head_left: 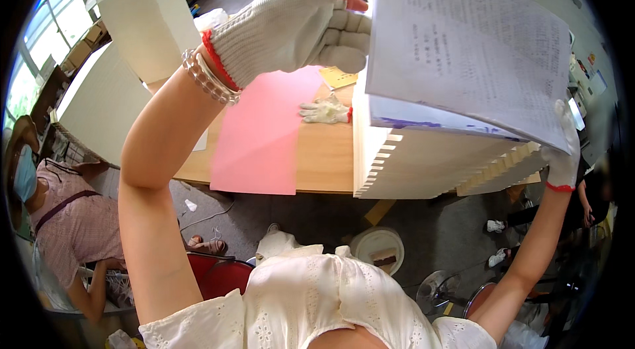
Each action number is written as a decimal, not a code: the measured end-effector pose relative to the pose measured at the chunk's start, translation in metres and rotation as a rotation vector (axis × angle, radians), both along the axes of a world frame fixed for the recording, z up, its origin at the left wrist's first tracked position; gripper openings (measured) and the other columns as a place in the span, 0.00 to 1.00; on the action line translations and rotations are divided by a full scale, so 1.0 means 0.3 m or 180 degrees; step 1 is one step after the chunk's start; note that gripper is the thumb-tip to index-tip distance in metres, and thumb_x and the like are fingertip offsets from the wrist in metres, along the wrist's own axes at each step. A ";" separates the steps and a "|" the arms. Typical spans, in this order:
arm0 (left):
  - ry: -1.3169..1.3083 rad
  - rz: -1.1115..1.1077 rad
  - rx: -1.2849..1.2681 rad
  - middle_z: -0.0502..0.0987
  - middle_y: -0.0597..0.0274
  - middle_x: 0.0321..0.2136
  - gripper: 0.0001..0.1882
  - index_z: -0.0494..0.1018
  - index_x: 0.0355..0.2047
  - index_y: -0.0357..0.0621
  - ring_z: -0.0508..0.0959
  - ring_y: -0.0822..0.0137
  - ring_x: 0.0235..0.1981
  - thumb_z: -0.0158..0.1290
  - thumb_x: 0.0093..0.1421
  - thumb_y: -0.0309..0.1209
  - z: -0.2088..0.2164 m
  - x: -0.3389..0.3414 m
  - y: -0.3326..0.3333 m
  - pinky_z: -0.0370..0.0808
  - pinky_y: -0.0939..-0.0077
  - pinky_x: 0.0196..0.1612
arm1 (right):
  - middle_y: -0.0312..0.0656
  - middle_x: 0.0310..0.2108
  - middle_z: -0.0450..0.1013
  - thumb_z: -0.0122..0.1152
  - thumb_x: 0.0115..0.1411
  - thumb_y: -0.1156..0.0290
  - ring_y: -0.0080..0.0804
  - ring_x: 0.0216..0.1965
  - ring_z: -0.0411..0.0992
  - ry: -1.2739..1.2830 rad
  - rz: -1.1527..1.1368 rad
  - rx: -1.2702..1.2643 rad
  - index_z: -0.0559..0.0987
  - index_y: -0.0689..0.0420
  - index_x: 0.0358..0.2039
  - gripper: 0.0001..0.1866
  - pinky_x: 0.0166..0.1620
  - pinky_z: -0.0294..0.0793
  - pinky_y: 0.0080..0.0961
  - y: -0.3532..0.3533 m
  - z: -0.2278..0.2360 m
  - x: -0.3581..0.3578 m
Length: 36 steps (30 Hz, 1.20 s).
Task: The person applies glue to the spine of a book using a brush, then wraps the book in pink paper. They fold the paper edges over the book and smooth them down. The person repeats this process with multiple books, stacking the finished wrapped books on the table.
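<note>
A large stack of printed sheets (463,38) is in front of me, raised at an angle above a tall white pile. My left hand (317,28), in a white knit glove with a red cuff and bare fingertips, is closed at the left edge of the sheets, its fingers bent; part of its grip is hidden. At their lower right corner, my right hand (562,144), gloved too, pinches the edge. Purple marks run along the sheets' near edge. Below them, the tall pile of white paper (423,164) has tabs sticking out of its side.
On the wooden table (324,157) lie a pink sheet (258,137), a loose white glove (325,111) and a yellow card (337,77). White board stacks (99,98) stand at left. A person (73,217) sits at lower left. A white bucket (377,243) and a red stool (215,276) are near me.
</note>
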<state>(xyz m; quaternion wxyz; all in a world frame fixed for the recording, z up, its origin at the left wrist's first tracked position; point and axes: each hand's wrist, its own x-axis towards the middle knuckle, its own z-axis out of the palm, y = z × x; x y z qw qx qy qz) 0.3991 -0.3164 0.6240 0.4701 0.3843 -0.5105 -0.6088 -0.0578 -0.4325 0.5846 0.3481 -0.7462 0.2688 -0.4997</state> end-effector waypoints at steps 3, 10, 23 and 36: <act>-0.0083 -0.0181 -0.0211 0.76 0.51 0.37 0.18 0.67 0.46 0.38 0.79 0.65 0.36 0.45 0.64 0.40 -0.040 0.051 -0.034 0.80 0.78 0.36 | 0.49 0.56 0.63 0.55 0.61 0.53 0.38 0.56 0.64 0.0461 -0.0135 -0.0705 0.66 0.63 0.57 0.32 0.57 0.63 0.31 0.063 0.034 -0.029; -0.0066 0.0300 -0.0140 0.77 0.58 0.37 0.17 0.69 0.47 0.41 0.79 0.62 0.38 0.52 0.60 0.36 -0.158 0.201 -0.024 0.77 0.69 0.41 | 0.48 0.56 0.64 0.44 0.67 0.61 0.32 0.55 0.65 0.1551 -0.0504 -0.1381 0.62 0.67 0.58 0.26 0.56 0.64 0.29 0.068 -0.056 0.178; -0.0032 0.0871 0.0036 0.76 0.60 0.40 0.17 0.66 0.49 0.33 0.78 0.76 0.33 0.48 0.62 0.28 -0.503 0.939 0.253 0.77 0.83 0.35 | 0.40 0.41 0.71 0.48 0.64 0.67 0.25 0.43 0.68 0.0638 -0.0654 0.0875 0.67 0.67 0.52 0.20 0.52 0.65 0.21 0.346 -0.266 1.154; -0.0515 0.1249 0.1120 0.76 0.64 0.39 0.15 0.68 0.47 0.37 0.76 0.74 0.36 0.47 0.63 0.32 -1.392 1.241 0.073 0.76 0.76 0.39 | 0.36 0.42 0.71 0.53 0.62 0.65 0.21 0.43 0.66 0.0551 0.0840 0.2030 0.70 0.63 0.50 0.19 0.47 0.65 0.19 -0.126 -1.255 1.540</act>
